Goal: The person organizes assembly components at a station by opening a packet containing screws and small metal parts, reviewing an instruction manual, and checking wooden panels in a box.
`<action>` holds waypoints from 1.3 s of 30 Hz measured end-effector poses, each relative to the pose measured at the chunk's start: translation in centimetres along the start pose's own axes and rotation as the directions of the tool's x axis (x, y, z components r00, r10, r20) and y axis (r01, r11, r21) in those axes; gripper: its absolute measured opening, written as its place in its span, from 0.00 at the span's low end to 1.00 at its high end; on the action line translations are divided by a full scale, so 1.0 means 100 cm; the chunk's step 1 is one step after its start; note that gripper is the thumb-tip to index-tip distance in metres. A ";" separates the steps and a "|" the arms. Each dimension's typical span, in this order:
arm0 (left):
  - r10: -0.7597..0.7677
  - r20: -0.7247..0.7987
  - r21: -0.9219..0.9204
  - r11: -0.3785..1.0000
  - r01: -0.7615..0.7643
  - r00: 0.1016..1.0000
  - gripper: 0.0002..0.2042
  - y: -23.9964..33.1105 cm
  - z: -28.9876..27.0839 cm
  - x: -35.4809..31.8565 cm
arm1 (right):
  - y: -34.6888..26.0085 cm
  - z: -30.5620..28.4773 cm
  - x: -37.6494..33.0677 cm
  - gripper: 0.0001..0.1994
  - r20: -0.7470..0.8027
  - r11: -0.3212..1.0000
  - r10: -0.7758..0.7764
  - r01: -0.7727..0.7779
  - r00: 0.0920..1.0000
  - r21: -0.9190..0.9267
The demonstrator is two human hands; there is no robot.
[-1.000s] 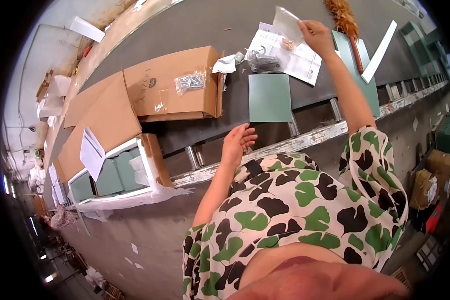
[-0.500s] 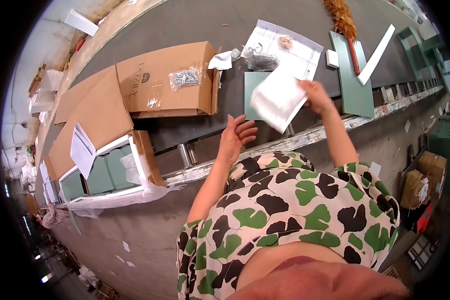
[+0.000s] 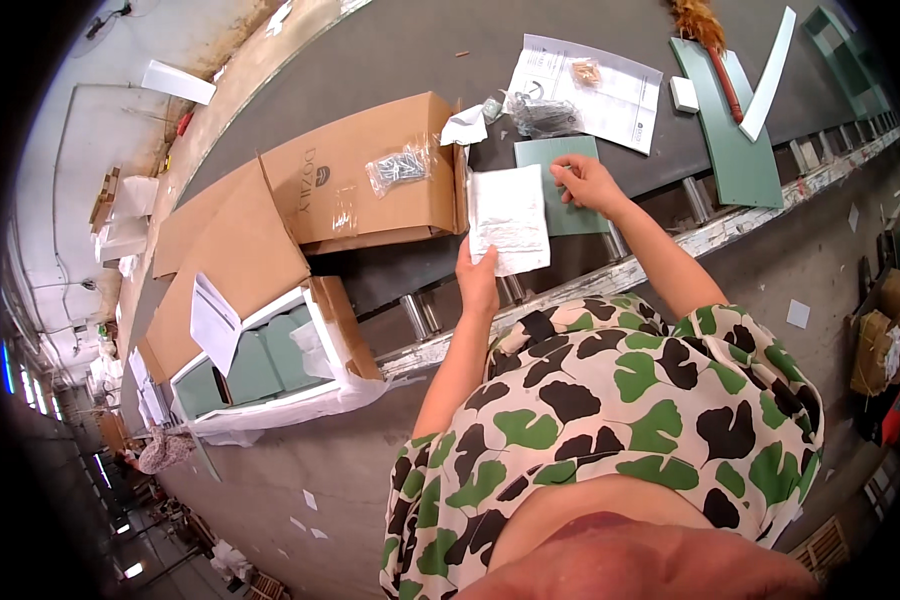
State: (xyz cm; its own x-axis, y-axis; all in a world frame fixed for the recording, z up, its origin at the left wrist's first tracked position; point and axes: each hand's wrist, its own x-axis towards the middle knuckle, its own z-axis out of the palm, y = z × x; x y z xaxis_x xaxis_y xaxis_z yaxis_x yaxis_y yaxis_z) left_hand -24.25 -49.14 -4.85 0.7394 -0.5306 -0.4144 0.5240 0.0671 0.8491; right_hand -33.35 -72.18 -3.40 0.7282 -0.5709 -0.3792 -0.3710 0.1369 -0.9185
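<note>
My left hand [image 3: 478, 285] grips the lower left edge of a flat white packet [image 3: 508, 215], with the thumb lying on its crinkled face. Just right of the packet, over a small green panel [image 3: 570, 220], my right hand [image 3: 587, 185] is raised with its fingers curled in a pinch. Whatever may be between those fingertips cannot be made out. Beyond the panel lie a clear bag of dark metal parts [image 3: 545, 117] and a printed sheet [image 3: 610, 115]. On that sheet rests a small bag of wooden dowels [image 3: 586, 72].
An opened cardboard box [image 3: 360, 175] carries a bag of screws [image 3: 400, 168]. Nearer left, another carton [image 3: 345, 325] holds green panels [image 3: 270, 355]. A long green board [image 3: 725, 130], white strip [image 3: 770, 75] and feather duster [image 3: 727, 85] lie right. Metal rollers [image 3: 420, 315] line the near edge.
The white packet has passed from my right hand to my left and moved leftward. My left hand has closed on it, and my right fingers are now curled over the small green panel.
</note>
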 end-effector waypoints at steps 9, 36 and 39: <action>0.009 -0.120 -0.026 1.000 -0.012 0.993 0.11 -0.025 0.010 0.047 | 0.030 -0.021 -0.031 0.12 -0.173 0.997 -0.015 0.028 0.985 0.072; -0.272 0.058 -0.041 0.961 0.274 0.961 0.14 0.022 -0.010 -0.028 | 0.023 -0.168 0.067 0.19 -0.474 0.631 -0.677 0.114 0.563 -0.767; -0.264 0.045 -0.045 0.963 0.266 0.963 0.14 0.023 -0.009 -0.031 | 0.006 -0.202 0.113 0.23 -0.387 0.413 -0.678 -0.111 0.625 -0.904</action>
State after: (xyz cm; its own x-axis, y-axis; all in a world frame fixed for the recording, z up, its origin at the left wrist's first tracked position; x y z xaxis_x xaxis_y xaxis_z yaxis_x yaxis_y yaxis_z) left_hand -24.98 -46.56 -1.94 0.5551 -0.5668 -0.6088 0.7201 -0.0388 0.6927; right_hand -36.99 -94.91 -5.92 0.4839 -0.7625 0.4294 -0.7549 -0.6119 -0.2359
